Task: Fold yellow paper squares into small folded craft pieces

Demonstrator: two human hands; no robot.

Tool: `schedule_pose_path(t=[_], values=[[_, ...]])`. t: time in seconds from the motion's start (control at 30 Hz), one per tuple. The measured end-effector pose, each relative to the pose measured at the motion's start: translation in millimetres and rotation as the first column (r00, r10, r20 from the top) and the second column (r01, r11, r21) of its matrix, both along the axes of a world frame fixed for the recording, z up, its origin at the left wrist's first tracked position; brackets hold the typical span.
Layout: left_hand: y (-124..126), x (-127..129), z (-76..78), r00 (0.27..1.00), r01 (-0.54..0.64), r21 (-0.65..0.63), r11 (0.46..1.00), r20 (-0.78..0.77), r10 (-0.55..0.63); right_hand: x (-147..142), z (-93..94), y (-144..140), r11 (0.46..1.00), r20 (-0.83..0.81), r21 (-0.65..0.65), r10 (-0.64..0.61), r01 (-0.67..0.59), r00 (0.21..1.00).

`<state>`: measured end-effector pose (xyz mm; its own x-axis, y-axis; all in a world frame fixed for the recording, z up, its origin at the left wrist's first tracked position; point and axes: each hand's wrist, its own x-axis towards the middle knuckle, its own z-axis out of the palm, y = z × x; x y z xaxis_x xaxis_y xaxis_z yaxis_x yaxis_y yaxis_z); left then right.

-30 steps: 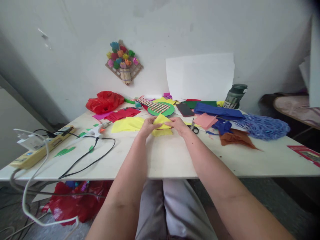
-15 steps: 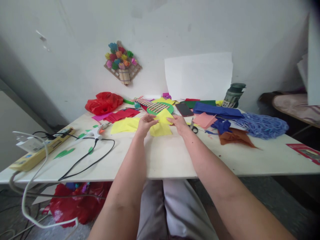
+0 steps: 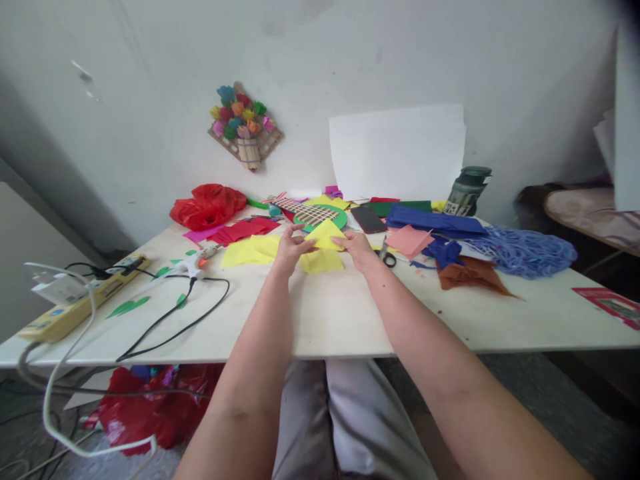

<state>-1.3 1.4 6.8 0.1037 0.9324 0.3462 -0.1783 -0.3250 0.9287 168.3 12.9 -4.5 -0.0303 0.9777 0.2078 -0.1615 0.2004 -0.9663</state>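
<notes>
Between my two hands is a small yellow sheet of crepe paper (image 3: pixel 325 235), folded to a triangle with its peak pointing away from me. My left hand (image 3: pixel 291 250) pinches its left corner, and my right hand (image 3: pixel 358 249) pinches the right one. Just beneath it, another yellow paper piece (image 3: pixel 323 261) lies on the table. A larger yellow paper sheet (image 3: pixel 250 251) is left of my left hand. Past the folded paper sits a green round piece with a lattice of striped sticks (image 3: pixel 315 215). Scissors (image 3: pixel 386 255) lie close to my right hand.
A white glue gun (image 3: pixel 193 265) with a black cord and a yellow power strip (image 3: pixel 85 303) occupy the left. Toward the right are a phone (image 3: pixel 369 219), pink paper (image 3: pixel 410 241), blue paper (image 3: pixel 435 221), blue yarn (image 3: pixel 533 250) and a dark green bottle (image 3: pixel 467 191).
The yellow paper in my hands now shows a flatter, neater triangle, its peak slightly lower. Both hands have barely shifted; the left fingers have spread a little.
</notes>
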Motion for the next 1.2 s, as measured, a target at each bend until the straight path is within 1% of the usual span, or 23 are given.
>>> schedule_pose_path(t=[0.13, 0.27, 0.4, 0.67, 0.87, 1.0, 1.1, 1.2], values=[[-0.8, 1.4, 0.5, 0.998, 0.048, -0.116, 0.992, -0.027, -0.052, -2.5, 0.8, -2.4, 1.000, -0.008, -0.003, 0.029, -0.029, 1.000], [-0.2, 2.3, -1.2, 0.994, 0.076, -0.161, 0.984, -0.060, -0.087, -6.1, 1.5, -5.6, 0.998, 0.013, -0.033, 0.060, -0.060, 0.998], [0.6, 1.9, -3.4, 0.991, 0.087, -0.140, 0.986, -0.086, -0.100, -7.8, 2.0, -8.1, 0.994, 0.022, -0.058, 0.096, -0.094, 0.995], [0.6, 2.0, -4.3, 0.986, 0.077, -0.089, 0.993, -0.139, -0.089, -7.5, -0.4, -5.7, 0.994, 0.066, -0.036, 0.102, -0.100, 0.993], [-0.7, 1.4, -4.0, 0.987, 0.092, -0.075, 0.993, -0.124, -0.101, -7.8, -0.4, -6.2, 0.992, 0.063, -0.029, 0.126, -0.124, 0.990], [1.1, -0.2, -4.3, 0.993, 0.066, -0.072, 0.995, -0.096, -0.073, -4.7, 2.7, -8.2, 0.989, 0.068, -0.051, 0.145, -0.141, 0.987], [3.2, -0.9, -5.6, 0.997, 0.032, -0.074, 0.997, -0.067, -0.037, -2.0, 3.3, -8.6, 0.979, 0.115, -0.100, 0.191, -0.180, 0.975], [4.3, -0.7, -6.9, 0.999, 0.003, -0.080, 0.997, -0.036, -0.006, -1.6, 1.9, -8.0, 0.979, 0.146, -0.103, 0.188, -0.174, 0.971]])
